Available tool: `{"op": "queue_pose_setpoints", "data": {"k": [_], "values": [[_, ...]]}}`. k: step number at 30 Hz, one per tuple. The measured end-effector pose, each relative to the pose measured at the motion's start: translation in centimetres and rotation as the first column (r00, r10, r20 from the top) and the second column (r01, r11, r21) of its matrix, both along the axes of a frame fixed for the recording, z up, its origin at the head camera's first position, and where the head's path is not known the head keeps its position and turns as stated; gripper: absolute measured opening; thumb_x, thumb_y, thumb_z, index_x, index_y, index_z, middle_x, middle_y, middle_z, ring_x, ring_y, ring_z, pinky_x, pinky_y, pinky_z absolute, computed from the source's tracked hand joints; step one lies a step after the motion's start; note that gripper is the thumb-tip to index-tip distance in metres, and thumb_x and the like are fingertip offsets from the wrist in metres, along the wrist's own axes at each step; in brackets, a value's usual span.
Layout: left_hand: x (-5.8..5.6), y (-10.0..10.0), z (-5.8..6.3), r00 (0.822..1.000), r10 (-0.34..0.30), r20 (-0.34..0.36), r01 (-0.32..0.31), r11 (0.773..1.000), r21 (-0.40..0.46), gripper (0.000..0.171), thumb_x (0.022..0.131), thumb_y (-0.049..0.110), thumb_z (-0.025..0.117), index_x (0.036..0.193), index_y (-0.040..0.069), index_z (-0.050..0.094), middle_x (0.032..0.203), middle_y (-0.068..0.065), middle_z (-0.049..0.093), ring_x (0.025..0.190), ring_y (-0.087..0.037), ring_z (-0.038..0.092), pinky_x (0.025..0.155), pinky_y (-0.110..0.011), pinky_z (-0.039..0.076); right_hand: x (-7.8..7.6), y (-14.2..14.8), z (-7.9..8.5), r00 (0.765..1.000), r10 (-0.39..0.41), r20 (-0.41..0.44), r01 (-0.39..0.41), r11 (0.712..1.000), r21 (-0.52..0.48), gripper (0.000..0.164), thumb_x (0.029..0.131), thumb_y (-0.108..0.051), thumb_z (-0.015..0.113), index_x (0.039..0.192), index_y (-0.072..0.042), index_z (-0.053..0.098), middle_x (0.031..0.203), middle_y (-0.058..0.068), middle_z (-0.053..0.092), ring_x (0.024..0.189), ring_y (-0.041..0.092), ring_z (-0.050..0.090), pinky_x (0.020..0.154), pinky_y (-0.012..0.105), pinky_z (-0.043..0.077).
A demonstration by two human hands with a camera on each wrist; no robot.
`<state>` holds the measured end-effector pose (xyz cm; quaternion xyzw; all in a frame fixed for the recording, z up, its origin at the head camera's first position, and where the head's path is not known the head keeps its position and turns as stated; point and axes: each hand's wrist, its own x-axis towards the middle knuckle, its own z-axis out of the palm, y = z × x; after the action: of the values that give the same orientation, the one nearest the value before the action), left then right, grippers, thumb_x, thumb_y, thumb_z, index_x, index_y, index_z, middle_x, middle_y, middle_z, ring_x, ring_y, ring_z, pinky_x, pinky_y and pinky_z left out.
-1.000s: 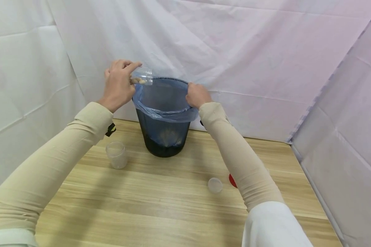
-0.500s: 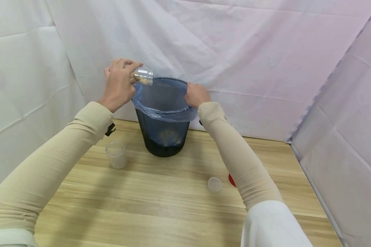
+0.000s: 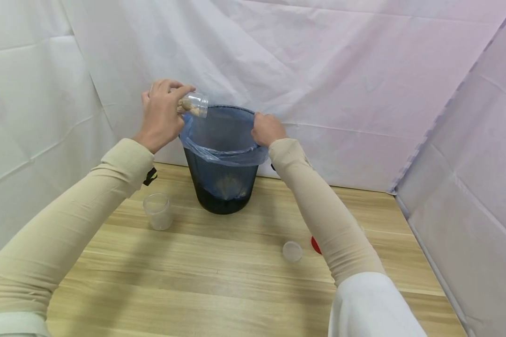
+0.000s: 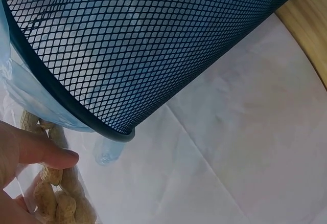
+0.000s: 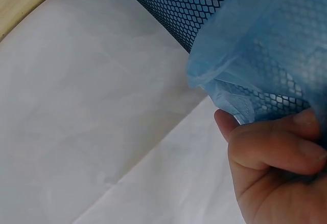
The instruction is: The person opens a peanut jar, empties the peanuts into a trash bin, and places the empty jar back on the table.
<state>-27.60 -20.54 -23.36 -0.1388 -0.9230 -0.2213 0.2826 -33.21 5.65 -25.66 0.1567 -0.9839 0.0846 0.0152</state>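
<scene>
Over the rim of the bin [image 3: 223, 154], the left hand [image 3: 162, 114] has tipped its clear jar [image 3: 195, 104] a little further than a second ago, and the peanuts [image 4: 59, 201] have slid toward the mouth; none can be seen falling yet. The left hand grips the jar by its base, wrist raised, the mouth pointing into the blue bag [image 3: 212, 135] that lines the bin. The right hand [image 3: 266, 128] has barely moved: it pinches bag and rim together on the far side, fingers curled, forearm stretched forward above the desk [image 3: 236, 281].
</scene>
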Motion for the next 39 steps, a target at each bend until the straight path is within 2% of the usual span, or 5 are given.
{"op": "queue_pose_setpoints", "data": {"k": [8, 16, 27, 33, 39], "values": [[0.04, -0.20, -0.02, 1.000, -0.015, -0.016, 0.014, 1.000, -0.021, 0.080, 0.082, -0.023, 0.047, 0.150, 0.015, 0.065, 0.150, -0.021, 0.057, 0.153, -0.041, 0.039, 0.124, -0.072, 0.019, 0.21, 0.05, 0.26, 1.000, 0.001, 0.006, -0.001, 1.000, 0.008, 0.057, 0.114, -0.013, 0.045, 0.166, 0.006, 0.030, 0.140, 0.029, 0.066, 0.118, 0.040, 0.070, 0.104, 0.047, 0.058], [-0.07, -0.11, -0.27, 0.999, -0.021, -0.043, 0.018, 0.998, -0.059, 0.077, 0.084, -0.023, 0.048, 0.149, 0.015, 0.065, 0.148, -0.021, 0.057, 0.152, -0.043, 0.040, 0.125, -0.073, 0.020, 0.10, 0.02, 0.09, 1.000, -0.004, 0.007, 0.004, 1.000, 0.008, 0.058, 0.114, -0.014, 0.045, 0.166, 0.005, 0.031, 0.142, 0.029, 0.065, 0.122, 0.040, 0.069, 0.106, 0.048, 0.057], [0.01, -0.15, -0.13, 0.999, -0.011, -0.044, 0.009, 0.998, -0.058, 0.079, 0.082, -0.023, 0.045, 0.147, 0.015, 0.067, 0.146, -0.021, 0.058, 0.151, -0.043, 0.040, 0.125, -0.071, 0.020, -0.27, -0.25, 0.00, 1.000, -0.019, 0.025, 0.019, 1.000, 0.000, 0.058, 0.114, -0.015, 0.046, 0.167, 0.003, 0.031, 0.152, 0.027, 0.060, 0.136, 0.041, 0.062, 0.113, 0.049, 0.054], [0.03, -0.15, -0.11, 0.999, -0.009, -0.036, 0.006, 0.997, -0.072, 0.079, 0.082, -0.024, 0.047, 0.147, 0.016, 0.068, 0.147, -0.021, 0.058, 0.151, -0.043, 0.040, 0.126, -0.071, 0.019, -0.31, -0.34, -0.08, 0.999, -0.025, 0.028, 0.025, 1.000, -0.007, 0.058, 0.115, -0.016, 0.046, 0.167, 0.002, 0.031, 0.151, 0.027, 0.061, 0.135, 0.040, 0.063, 0.113, 0.049, 0.054], [-0.05, -0.19, -0.33, 0.998, -0.023, -0.066, 0.017, 0.996, -0.088, 0.076, 0.083, -0.024, 0.048, 0.144, 0.015, 0.070, 0.145, -0.022, 0.059, 0.149, -0.044, 0.041, 0.124, -0.072, 0.021, -0.25, -0.48, -0.04, 0.999, -0.022, 0.035, 0.022, 1.000, -0.012, 0.058, 0.115, -0.016, 0.046, 0.168, 0.002, 0.030, 0.151, 0.027, 0.061, 0.134, 0.040, 0.063, 0.111, 0.048, 0.055]]}}
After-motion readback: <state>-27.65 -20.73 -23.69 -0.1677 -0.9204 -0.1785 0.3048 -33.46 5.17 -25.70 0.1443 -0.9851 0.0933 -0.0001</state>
